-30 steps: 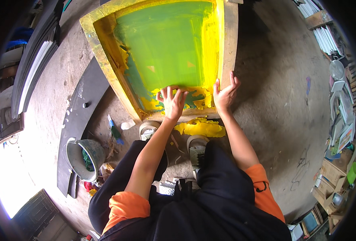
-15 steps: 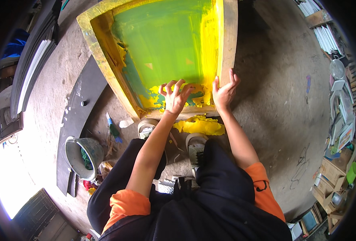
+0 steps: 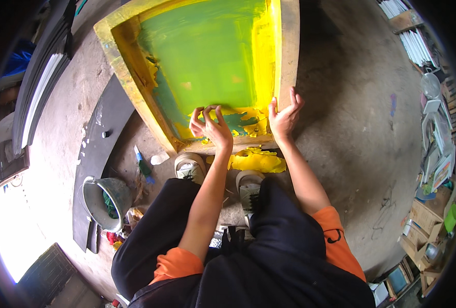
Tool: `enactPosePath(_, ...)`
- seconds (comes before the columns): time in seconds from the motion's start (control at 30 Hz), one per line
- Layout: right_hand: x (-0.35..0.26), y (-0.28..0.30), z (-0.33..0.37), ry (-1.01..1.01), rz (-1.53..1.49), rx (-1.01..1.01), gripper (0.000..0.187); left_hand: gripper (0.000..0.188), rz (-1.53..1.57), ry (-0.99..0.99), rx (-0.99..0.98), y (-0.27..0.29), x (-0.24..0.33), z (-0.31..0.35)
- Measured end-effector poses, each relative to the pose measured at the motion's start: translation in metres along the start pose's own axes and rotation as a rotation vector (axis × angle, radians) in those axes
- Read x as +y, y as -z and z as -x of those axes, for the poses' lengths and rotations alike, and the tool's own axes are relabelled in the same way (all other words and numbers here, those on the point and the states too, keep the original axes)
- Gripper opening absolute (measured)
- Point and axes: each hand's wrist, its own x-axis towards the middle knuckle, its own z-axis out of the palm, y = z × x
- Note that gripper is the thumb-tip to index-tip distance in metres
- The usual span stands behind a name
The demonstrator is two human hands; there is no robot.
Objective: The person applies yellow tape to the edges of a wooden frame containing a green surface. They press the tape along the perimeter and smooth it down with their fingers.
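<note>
A wooden screen printing frame [image 3: 289, 46] stands tilted in front of me, its mesh [image 3: 202, 61] green with yellow along the right and lower sides. My right hand [image 3: 285, 117] grips the lower end of the right rail, thumb on the inner side and fingers round the outer. Over the lower left of the mesh is my left hand [image 3: 212, 128], its fingers bent and apart, with nothing visible in them. Ragged yellow film [image 3: 256, 127] is torn around a bare dark green patch near the bottom rail. Crumpled yellow film [image 3: 257, 161] lies on the floor below the frame.
My shoes [image 3: 189, 168] are close to the bottom rail. To the left are a grey bucket [image 3: 121, 200] with green cloth inside, a dark curved board [image 3: 97, 146] and a small brush-like tool [image 3: 143, 164]. Boxes and clutter [image 3: 425, 218] line the right side.
My left hand has moved slightly left and its fingers have curled more. The right hand keeps its hold on the rail. The frame sits slightly further left in view.
</note>
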Motion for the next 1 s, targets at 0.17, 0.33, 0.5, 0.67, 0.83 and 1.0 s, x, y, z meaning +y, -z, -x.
enactPosePath(0.17, 0.001, 0.002, 0.001, -0.004, 0.011, 0.008, 0.057, 0.020, -0.040, -0.431, -0.222, 0.013, -0.003, 0.002)
enactPosePath(0.33, -0.001, 0.001, 0.000, 0.005, 0.002, -0.005, 0.058, 0.024, -0.016, -0.594, -0.236, 0.011, -0.005, 0.004)
enactPosePath(0.5, 0.002, 0.002, 0.002, 0.015, 0.012, -0.005, 0.058, 0.020, -0.010, -0.634, -0.198, 0.008, -0.004, -0.003)
enactPosePath(0.67, 0.001, 0.002, 0.002, -0.004, -0.021, -0.025, 0.059, 0.019, -0.041, -0.694, -0.178, 0.003, -0.006, 0.001)
enactPosePath(0.83, 0.002, 0.001, 0.005, -0.041, -0.061, -0.065, 0.059, 0.021, -0.050, -0.504, -0.128, -0.001, 0.003, 0.019)
enactPosePath(1.0, 0.003, 0.001, 0.001, 0.019, -0.007, -0.013, 0.057, 0.016, -0.065, -0.246, -0.096, -0.006, 0.014, 0.037)
